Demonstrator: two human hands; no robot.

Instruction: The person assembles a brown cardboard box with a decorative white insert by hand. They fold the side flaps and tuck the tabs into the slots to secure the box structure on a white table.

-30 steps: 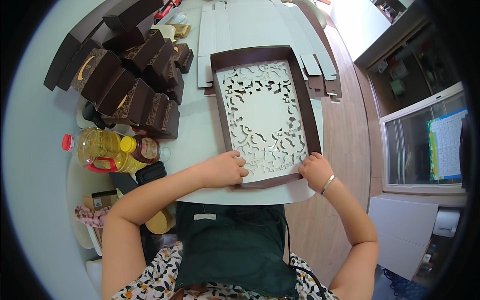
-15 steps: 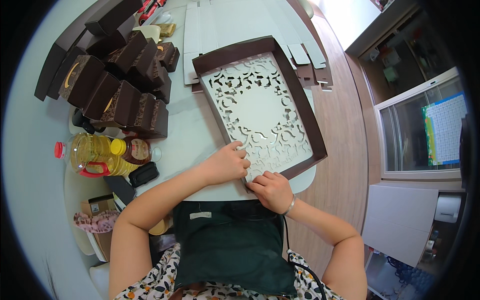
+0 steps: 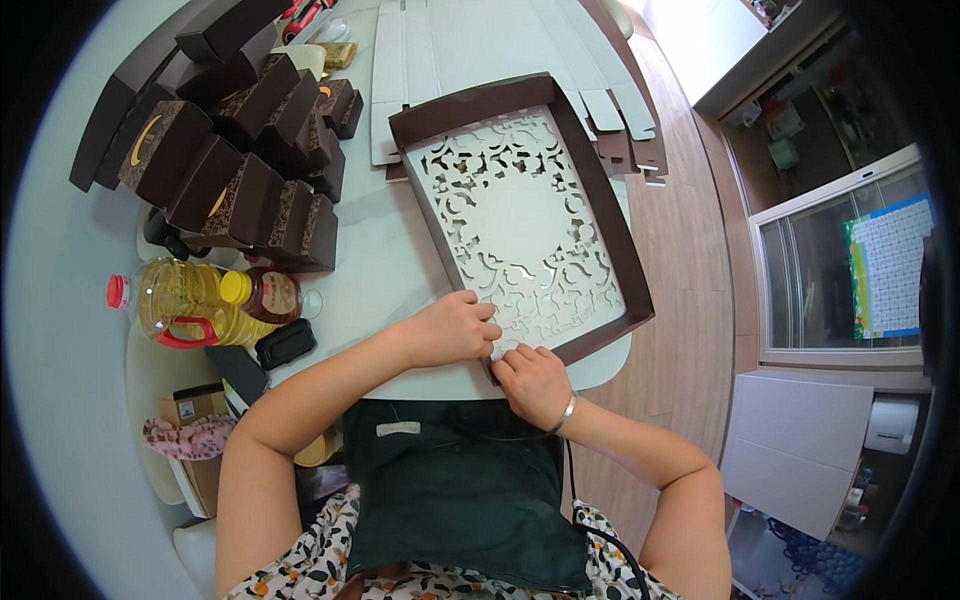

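Observation:
A shallow dark brown cardboard box lid (image 3: 630, 265) lies tilted on the white table, its white inner side facing up. The bottom is cut through with a leafy, curling pattern around a plain middle panel (image 3: 515, 218). My left hand (image 3: 450, 328) is closed over the lid's left wall, close to the near corner, with the fingers curled inside. Just right of it, my right hand (image 3: 533, 385) pinches the near wall by the same corner. My fingers cover most of that corner, and the thumbs are partly hidden.
Flat cardboard blanks (image 3: 470, 45) are stacked at the back of the white table (image 3: 385, 250). Folded brown boxes (image 3: 205, 180) pile up on the left. Nearer stand an oil bottle (image 3: 180, 290), a yellow-capped jar (image 3: 272, 297) and a black case (image 3: 286, 344).
My right hand has shifted slightly left and down around the near corner. My left hand has dropped a little along the left wall. The lid has barely moved.

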